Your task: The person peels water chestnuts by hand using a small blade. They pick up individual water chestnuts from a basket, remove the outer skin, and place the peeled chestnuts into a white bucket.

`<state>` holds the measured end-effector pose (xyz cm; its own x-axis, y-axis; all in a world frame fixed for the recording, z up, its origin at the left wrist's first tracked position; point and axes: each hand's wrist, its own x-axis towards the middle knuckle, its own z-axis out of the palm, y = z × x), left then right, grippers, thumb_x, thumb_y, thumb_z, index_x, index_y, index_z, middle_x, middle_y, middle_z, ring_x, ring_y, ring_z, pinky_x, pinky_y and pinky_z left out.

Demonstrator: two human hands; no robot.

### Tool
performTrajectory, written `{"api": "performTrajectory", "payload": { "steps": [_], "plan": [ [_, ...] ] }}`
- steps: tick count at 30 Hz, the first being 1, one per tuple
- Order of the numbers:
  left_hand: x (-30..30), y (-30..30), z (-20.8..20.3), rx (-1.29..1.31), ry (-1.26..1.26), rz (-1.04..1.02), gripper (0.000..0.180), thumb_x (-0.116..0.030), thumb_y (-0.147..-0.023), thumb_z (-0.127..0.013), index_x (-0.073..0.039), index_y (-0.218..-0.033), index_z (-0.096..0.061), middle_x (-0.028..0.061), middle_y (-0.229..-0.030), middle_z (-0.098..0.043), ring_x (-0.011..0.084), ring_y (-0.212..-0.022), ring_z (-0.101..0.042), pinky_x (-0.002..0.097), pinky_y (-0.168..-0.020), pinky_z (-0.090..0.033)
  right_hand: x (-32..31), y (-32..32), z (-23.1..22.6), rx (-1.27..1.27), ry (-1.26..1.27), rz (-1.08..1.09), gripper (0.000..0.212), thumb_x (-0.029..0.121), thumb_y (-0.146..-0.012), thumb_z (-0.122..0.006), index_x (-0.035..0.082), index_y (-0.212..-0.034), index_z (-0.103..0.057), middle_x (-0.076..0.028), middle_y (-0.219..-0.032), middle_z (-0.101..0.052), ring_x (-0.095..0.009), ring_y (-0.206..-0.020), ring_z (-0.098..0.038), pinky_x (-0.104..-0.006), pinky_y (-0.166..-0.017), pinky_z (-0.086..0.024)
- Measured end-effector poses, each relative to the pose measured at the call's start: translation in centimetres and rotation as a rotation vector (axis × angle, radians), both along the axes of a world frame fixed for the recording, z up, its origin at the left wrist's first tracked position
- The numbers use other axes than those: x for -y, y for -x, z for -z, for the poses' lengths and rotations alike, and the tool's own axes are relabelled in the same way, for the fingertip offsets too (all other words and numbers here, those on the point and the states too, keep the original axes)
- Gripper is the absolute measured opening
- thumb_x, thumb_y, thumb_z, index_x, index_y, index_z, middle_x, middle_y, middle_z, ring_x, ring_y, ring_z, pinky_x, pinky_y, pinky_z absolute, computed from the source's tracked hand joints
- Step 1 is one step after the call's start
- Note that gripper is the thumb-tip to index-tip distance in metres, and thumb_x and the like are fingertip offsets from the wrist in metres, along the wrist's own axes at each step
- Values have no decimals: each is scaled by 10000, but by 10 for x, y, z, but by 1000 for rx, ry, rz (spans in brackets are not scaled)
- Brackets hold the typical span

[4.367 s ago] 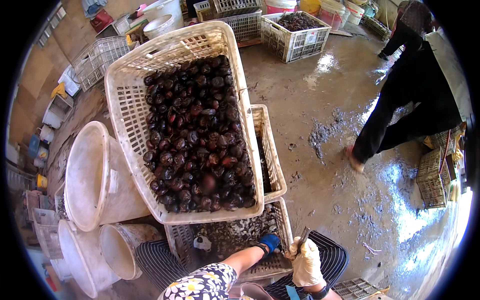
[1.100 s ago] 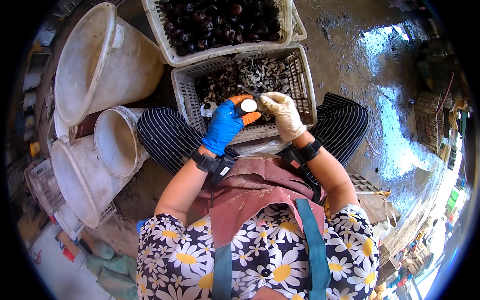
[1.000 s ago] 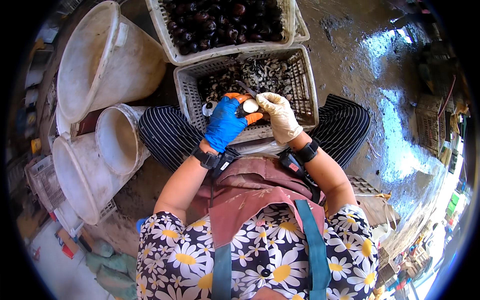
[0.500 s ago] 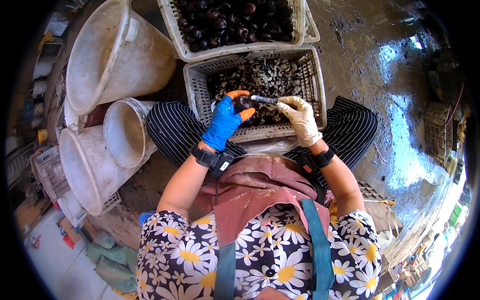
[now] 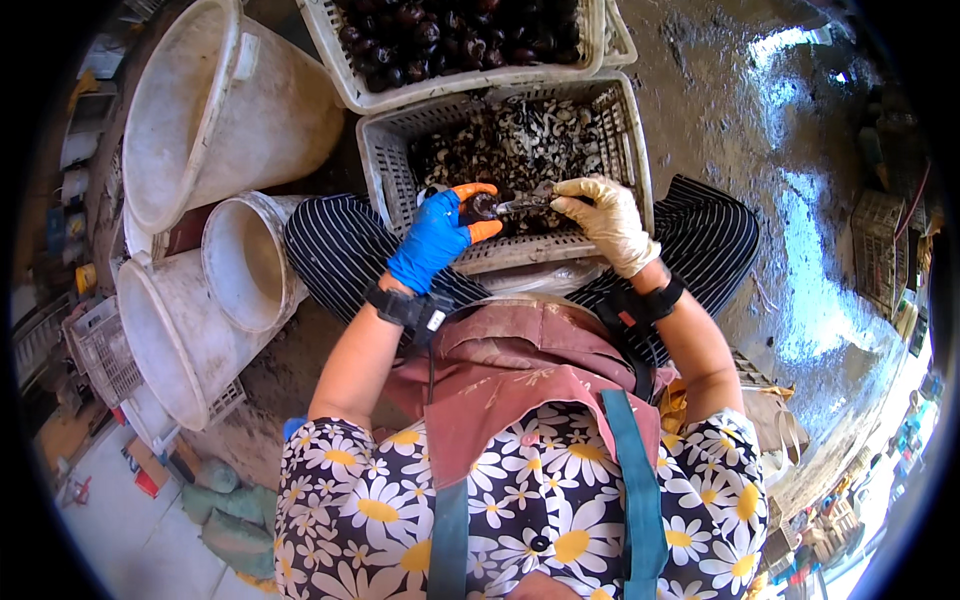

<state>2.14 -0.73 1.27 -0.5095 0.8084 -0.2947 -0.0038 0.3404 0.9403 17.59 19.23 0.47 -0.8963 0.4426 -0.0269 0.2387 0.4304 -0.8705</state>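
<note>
My left hand [image 5: 432, 237], in a blue glove with orange fingertips, grips a dark brown, round water chestnut [image 5: 481, 207] between thumb and fingers. My right hand [image 5: 612, 222], in a pale glove, pinches a small peeling knife [image 5: 528, 202] whose metal blade reaches left against the water chestnut. Its handle is mostly hidden by my fingers. Both hands are above the near part of a white slatted crate [image 5: 385, 170] holding dark and white peelings [image 5: 530, 135]. Beyond it, a second crate [image 5: 350, 85] is filled with dark, glossy water chestnuts [image 5: 450, 40].
Large pale plastic tubs [image 5: 270, 100] lie tipped at the left, with smaller buckets [image 5: 165, 330] nearer me. My striped trouser legs [image 5: 710, 225] flank the peelings crate. Wet, muddy floor [image 5: 720, 110] stretches to the right, where another crate [image 5: 877, 250] stands.
The knife blade has turned and now lies against the water chestnut's right side. My right hand has shifted slightly right and down. The crates appear slightly higher and farther left in view.
</note>
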Motion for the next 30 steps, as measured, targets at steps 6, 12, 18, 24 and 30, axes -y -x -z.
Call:
{"api": "performTrajectory", "payload": {
  "steps": [6,12,18,24,30],
  "plan": [
    [-1,1,-4,179,54,273,424,-108,-751,-742,-66,-1146,-593,-16,-887,-604,56,-776,-531,214,-706,-466,-2,2,-9,47,-52,-98,168,184,-762,-695,68,-882,-686,-93,-777,-651,-245,-765,-602,-333,-694,-473],
    [1,7,-10,168,166,341,402,-86,-765,-729,-37,-1137,-585,-9,-814,-601,63,-732,-542,211,-689,-481,-6,5,-7,-40,-100,-234,169,186,-766,-691,64,-882,-684,-89,-814,-657,-247,-783,-605,-326,-702,-475],
    [-1,-19,9,420,49,-206,345,-78,-803,-681,-2,-1122,-575,26,-874,-610,111,-759,-606,227,-680,-519,24,7,28,117,312,143,211,219,-771,-711,55,-904,-697,-109,-807,-673,-195,-737,-631,-292,-686,-480],
    [-7,-14,17,505,6,-457,307,-67,-806,-670,-16,-1096,-579,42,-884,-628,132,-752,-629,237,-667,-533,32,29,29,163,387,218,208,208,-776,-713,44,-904,-699,-87,-786,-679,-128,-679,-610,-263,-647,-477],
    [-26,-39,23,281,-56,-266,346,-72,-759,-731,-19,-1071,-590,27,-875,-635,95,-801,-603,207,-692,-513,40,49,23,1,834,238,155,126,-830,-669,12,-935,-676,-22,-796,-662,-78,-690,-567,-234,-624,-464]
  ]
}}
